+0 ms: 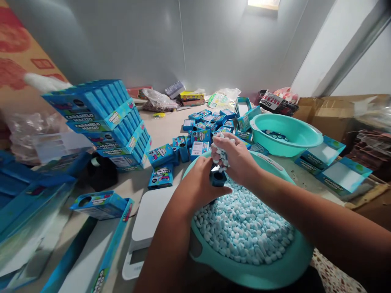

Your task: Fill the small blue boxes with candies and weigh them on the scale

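The left hand (198,181) was curled around a small dark-blue open-topped box (218,179), above the round turquoise plastic basin (262,278) of small white and pale-blue candies (244,228); the right hand (237,156), half closed, held a clump of candies just over the box's opening.

The left forearm (171,244) rises from the bottom edge; the right forearm (293,199) slants in from the right, and both are bare. The left hand (198,183) grips, its thumb stretched rightward, its forefinger bent. The right hand (240,158) sits slightly higher, cupped, fingers curled inward. The 2 hands nearly meet; whether they touch is unclear.
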`<state>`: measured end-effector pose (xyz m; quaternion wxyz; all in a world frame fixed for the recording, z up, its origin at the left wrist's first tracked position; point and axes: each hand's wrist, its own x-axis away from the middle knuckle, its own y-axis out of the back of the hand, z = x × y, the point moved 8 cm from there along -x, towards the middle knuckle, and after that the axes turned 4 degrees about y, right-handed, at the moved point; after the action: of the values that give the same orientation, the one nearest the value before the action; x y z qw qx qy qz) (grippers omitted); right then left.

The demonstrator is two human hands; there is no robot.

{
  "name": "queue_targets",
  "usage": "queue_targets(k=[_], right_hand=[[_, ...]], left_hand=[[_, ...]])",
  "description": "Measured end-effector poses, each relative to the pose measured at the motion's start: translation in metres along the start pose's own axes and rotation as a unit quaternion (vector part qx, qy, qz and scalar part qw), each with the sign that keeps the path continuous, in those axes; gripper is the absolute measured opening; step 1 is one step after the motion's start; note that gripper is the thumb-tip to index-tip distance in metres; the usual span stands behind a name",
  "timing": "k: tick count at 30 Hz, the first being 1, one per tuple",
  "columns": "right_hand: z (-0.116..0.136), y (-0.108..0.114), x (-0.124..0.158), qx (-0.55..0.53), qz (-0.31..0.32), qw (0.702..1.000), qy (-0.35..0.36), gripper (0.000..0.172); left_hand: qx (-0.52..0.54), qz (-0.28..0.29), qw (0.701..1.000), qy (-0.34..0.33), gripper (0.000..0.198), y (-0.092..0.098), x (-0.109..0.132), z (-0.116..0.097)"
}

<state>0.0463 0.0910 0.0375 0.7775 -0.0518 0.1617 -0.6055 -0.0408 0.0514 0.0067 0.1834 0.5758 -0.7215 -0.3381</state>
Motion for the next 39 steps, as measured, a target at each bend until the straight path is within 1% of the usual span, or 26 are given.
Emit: queue_targets(k=[3,5,8,13,19,25,29,33,36,39], right_hand=[[-0.001,-0.004,0.004,-0.011,0.019,1.0,0.002,0.036],[-0.002,-0.004,0.005,-0.031,0.018,0.999,-0.001,0.034],[-0.007,-0.002,0.005,-0.052,0.012,0.999,-0.002,0.033],[-0.01,0.001,0.005,-0.024,0.007,1.0,0.007,0.032],[-0.009,0.002,0.008,0.004,-0.017,1.0,0.011,0.029],[-0.009,0.001,0.007,-0.011,-0.015,0.999,0.026,0.028],[-0.01,0.003,0.008,0.01,-0.027,1.0,0.007,0.03],[-0.008,0.003,0.008,0.019,-0.034,0.999,0.012,0.023],[-0.006,0.002,0.008,-0.003,-0.028,0.999,0.029,0.02],[-0.006,0.002,0.008,-0.039,-0.024,0.998,0.036,0.023]], left_hand=[[0.006,-0.002,1.0,-0.007,0.077,0.0,-0.001,0.0],[0.008,-0.002,1.0,-0.005,0.075,-0.001,-0.001,0.001],[0.012,-0.003,1.0,-0.004,0.079,-0.002,-0.001,0.002],[0.02,-0.012,1.0,-0.005,0.084,-0.002,-0.002,0.002],[0.024,-0.021,0.999,-0.017,0.085,-0.004,-0.001,0.0],[0.028,-0.037,0.999,-0.026,0.085,-0.001,-0.002,-0.003],[0.032,-0.03,0.999,-0.017,0.086,-0.001,-0.001,-0.003],[0.028,-0.027,0.999,-0.007,0.084,0.0,0.0,-0.001],[0.023,-0.026,0.999,-0.015,0.091,-0.001,0.0,-0.001],[0.012,-0.027,0.999,-0.02,0.085,-0.001,0.0,-0.002]])
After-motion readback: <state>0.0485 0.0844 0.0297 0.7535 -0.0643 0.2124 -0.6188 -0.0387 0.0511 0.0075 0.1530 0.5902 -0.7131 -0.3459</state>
